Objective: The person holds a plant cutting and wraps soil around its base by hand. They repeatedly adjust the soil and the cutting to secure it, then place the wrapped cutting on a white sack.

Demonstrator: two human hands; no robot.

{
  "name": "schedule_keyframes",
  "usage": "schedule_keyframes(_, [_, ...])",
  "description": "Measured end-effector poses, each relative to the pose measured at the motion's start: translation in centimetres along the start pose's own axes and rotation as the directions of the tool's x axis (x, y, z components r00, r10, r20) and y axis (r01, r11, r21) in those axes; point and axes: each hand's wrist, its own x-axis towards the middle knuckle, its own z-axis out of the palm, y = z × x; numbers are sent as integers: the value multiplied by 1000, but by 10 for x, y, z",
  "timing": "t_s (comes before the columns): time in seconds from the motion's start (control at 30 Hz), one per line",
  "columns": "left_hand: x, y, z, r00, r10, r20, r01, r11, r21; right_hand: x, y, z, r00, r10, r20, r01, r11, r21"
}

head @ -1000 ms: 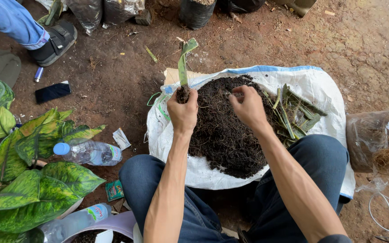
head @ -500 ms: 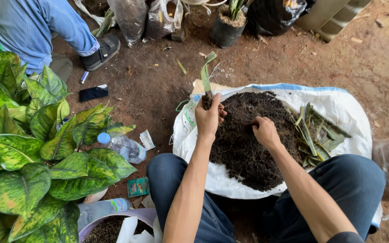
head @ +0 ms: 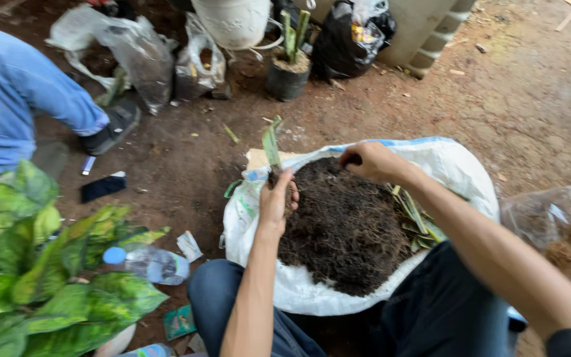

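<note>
My left hand (head: 276,201) is closed around the base of a small plant cutting (head: 271,147) whose green leaves stick up above my fingers. It hovers at the left edge of a heap of dark soil (head: 346,228) piled on a white sack (head: 457,172). My right hand (head: 373,161) reaches to the far side of the heap, fingers curled into the soil; I cannot tell if it holds any. Cut green leaf strips (head: 414,218) lie on the right of the soil.
Leafy variegated plants (head: 28,264) stand at left beside a plastic bottle (head: 145,262). Another person's blue-trousered leg (head: 28,99) and shoe are at upper left, near a dark phone (head: 102,187). Bags, a black pot (head: 285,76) and a white bucket (head: 232,20) line the back.
My right hand has moved from the near middle of the soil heap to its far edge. The left hand still holds the cutting. The view has tilted up and left.
</note>
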Motion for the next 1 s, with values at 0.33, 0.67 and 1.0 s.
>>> schedule_keyframes(0.33, [11,-30,39,990,-47,135,39,997,67,-8,-3,3,991,-95,-97,99,994,39])
schedule_keyframes(0.67, [11,-35,45,983,-74,165,58,993,99,-23,-48,-7,928,-275,-251,291,956,30])
schedule_keyframes(1.0, [19,-45,37,966,-99,239,116,991,-60,-14,-62,2,939,-283,-195,286,958,-16])
